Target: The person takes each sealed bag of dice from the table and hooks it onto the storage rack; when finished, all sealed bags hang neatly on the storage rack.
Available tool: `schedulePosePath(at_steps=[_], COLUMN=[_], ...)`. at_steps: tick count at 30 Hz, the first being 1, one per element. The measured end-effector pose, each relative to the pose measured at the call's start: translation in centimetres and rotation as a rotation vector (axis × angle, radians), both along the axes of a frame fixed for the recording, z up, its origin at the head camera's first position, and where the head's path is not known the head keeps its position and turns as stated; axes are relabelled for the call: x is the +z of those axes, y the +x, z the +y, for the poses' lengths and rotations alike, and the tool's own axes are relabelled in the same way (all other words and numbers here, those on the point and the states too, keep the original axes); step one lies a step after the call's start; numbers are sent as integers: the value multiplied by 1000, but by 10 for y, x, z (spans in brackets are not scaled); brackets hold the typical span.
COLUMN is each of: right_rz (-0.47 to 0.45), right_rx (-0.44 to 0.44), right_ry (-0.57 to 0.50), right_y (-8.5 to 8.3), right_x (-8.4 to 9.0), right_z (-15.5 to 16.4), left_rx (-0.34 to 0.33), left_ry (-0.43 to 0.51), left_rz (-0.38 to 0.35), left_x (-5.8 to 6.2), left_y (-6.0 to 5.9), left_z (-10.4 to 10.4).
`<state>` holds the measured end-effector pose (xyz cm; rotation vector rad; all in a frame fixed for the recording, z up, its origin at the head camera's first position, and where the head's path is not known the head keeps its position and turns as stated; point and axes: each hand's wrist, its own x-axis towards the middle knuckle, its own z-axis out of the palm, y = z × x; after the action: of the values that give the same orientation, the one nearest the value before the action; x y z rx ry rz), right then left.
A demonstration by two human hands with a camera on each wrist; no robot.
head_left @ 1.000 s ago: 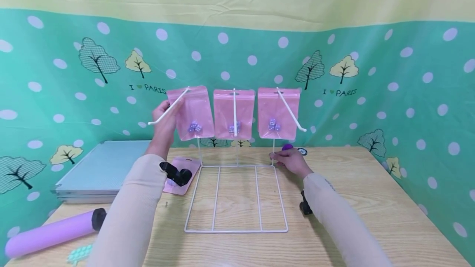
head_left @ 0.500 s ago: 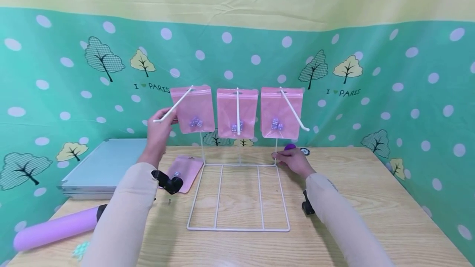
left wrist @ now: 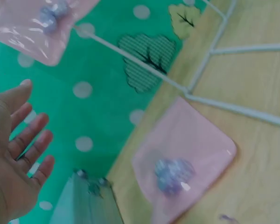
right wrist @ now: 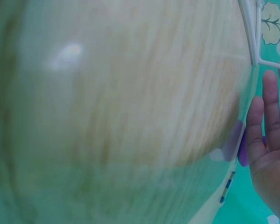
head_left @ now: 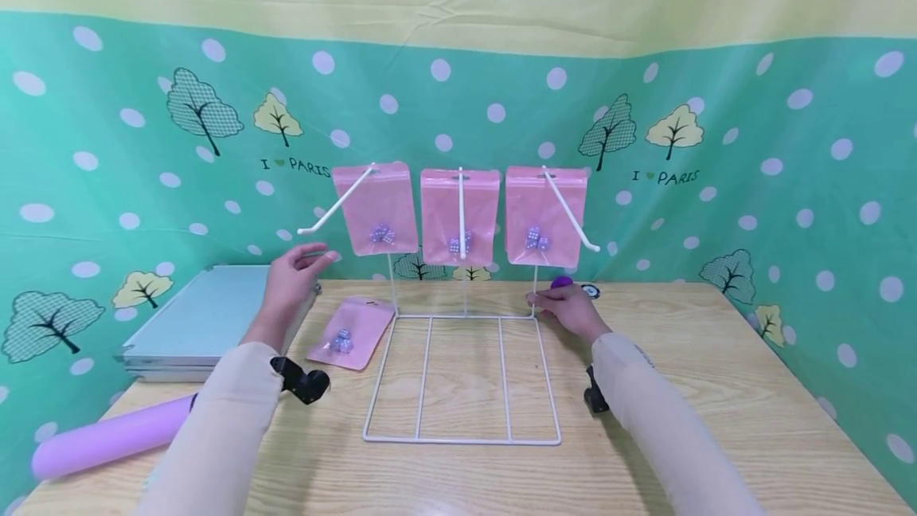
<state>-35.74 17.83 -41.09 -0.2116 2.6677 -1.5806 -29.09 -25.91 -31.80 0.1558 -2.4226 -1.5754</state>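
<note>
My left hand (head_left: 290,281) hangs empty, fingers spread, above the flat pink plastic pouch (head_left: 350,334) near the tabletop's back-left edge; right hand (head_left: 569,310), fingers flat (relaxed), rests at the white wire rack (head_left: 462,377)'s back-right corner.

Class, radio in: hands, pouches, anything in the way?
Left hand open, empty, above the loose pouch. Right hand flat at the rack corner. Three pouches hang. Nothing between.

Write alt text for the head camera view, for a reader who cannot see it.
A white wire rack on a wooden table holds three pink bags on its hooks. The left hand hovers open beside the left hook; the right hand rests at the rack's right post. A fourth pink bag lies flat left of the rack.
</note>
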Motion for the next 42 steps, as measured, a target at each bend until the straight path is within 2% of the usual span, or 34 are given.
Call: schedulePosePath(at_steps=[8,12,14,16,19,21,28,30,35,42], right_rz=[7,10,12,10,3,-4,-13,-15,-23,-21], right_rx=[-9,-9,-8,-8,-11,-11,-10,-13,-27,-29], right_ry=[18,26,29,31,30,24,13,16,14,14], right_y=[-1,-1,-1,-1,-2,-2,0,0,0,-3], right_x=[-1,-2,-1,-1,-1,-1,-2,-2,-3,-4], right_z=[-1,-1,-1,-1,-1,-1,-2,-2,-3,-2], left_rx=[-19,-4,4,5,5,20,97,117,147,150], left_ry=[-180,-150,-173,-217,-330,-363,-547,-568,-565,-468], left_rz=[-160,-253,-296,-330,-366,-381,-377,-372,-340,-293], left_x=[-33,-49,-55,-60,-65,-66,-69,-70,-75,-74], left_y=[3,5,4,2,0,1,4,3,-1,-4], left_z=[-7,-7,-7,-6,-1,5,22,25,27,21])
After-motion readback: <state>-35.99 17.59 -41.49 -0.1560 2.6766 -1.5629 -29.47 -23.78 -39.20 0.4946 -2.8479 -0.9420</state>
